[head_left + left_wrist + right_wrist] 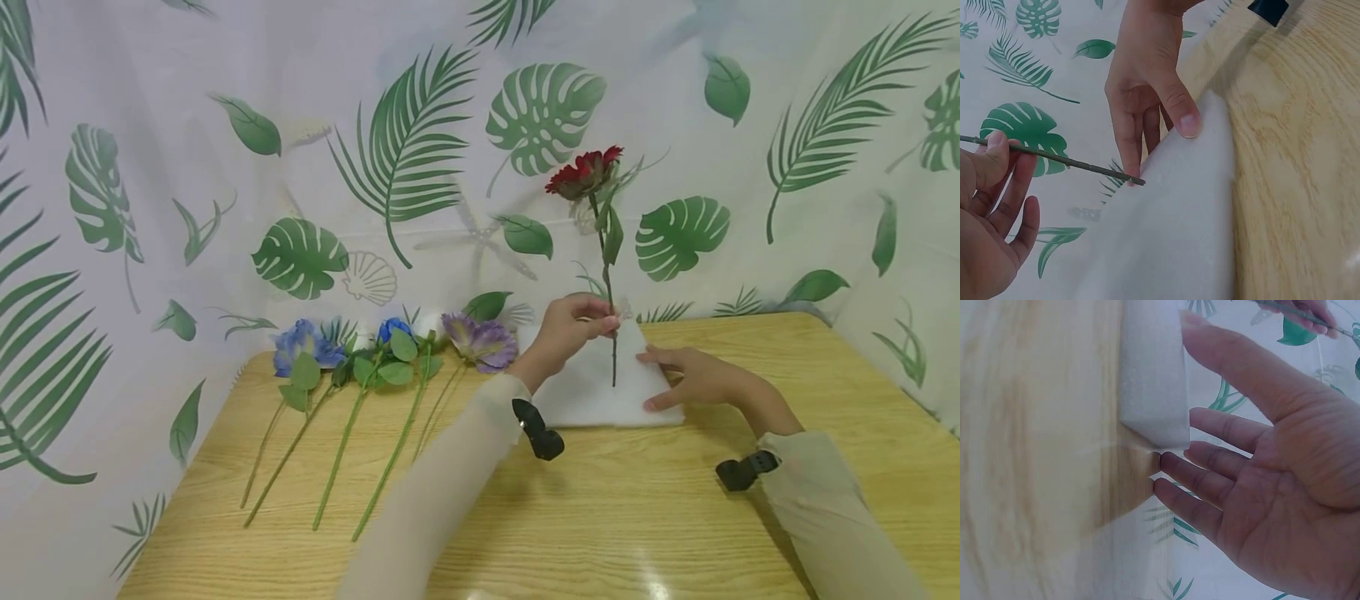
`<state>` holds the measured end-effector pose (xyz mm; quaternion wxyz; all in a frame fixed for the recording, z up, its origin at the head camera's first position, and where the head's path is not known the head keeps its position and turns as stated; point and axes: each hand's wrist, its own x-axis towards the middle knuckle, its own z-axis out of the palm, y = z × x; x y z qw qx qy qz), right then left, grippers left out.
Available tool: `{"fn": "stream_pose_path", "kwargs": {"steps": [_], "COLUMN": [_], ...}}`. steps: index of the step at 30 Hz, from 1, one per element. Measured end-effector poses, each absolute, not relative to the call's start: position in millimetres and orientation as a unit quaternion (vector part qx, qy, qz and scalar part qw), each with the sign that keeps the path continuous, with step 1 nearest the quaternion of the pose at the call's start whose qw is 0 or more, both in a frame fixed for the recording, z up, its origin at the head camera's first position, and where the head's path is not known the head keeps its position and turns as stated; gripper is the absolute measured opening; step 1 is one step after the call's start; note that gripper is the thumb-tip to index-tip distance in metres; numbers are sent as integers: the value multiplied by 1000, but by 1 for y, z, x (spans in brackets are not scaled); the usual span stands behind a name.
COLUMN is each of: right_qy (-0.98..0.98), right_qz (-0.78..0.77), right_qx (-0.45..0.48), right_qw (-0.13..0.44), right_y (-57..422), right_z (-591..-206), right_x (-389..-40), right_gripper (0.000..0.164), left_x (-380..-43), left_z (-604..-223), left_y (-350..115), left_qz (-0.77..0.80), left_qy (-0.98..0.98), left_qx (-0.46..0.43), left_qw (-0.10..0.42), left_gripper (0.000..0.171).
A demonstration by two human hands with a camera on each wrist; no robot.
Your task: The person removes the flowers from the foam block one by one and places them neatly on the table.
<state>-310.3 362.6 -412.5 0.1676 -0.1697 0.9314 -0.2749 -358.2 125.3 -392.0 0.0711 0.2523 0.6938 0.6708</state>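
My left hand [566, 337] pinches the stem of an artificial red flower [583, 173] between thumb and fingers, low on the stem. The flower stands nearly upright, bloom on top, over a white foam block [577, 400]. In the left wrist view the stem [1085, 165] ends in a bare cut tip that overlaps the foam. My right hand [697, 379] is at the block's right edge with fingers extended. Its thumb [1188, 122] touches the foam, while the other fingers [1194, 478] reach along the side and the table surface.
Left of the block, several artificial flowers lie on the wooden table [600, 517]: a light blue one [303, 346], a deep blue one [392, 329] and a purple one [483, 340], stems toward the front. Behind hangs a leaf-patterned curtain [450, 192].
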Motion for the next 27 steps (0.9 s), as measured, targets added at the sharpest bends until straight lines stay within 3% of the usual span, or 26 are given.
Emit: {"fn": "stream_pose_path", "kwargs": {"steps": [19,27], "right_qy": [932,928], "right_qz": [-273,-282], "right_qx": [-169,-174], "right_qw": [166,171], "right_y": [362,363], "right_z": [-413,-412], "right_x": [-309,-308], "right_gripper": [95,95], "left_x": [-335,-331], "left_z": [-376,-369], "left_y": [72,32], "left_qz": [518,489], "left_qy": [766,790], "left_qx": [351,347], "left_qw": [147,126], "left_gripper": [16,18]}}
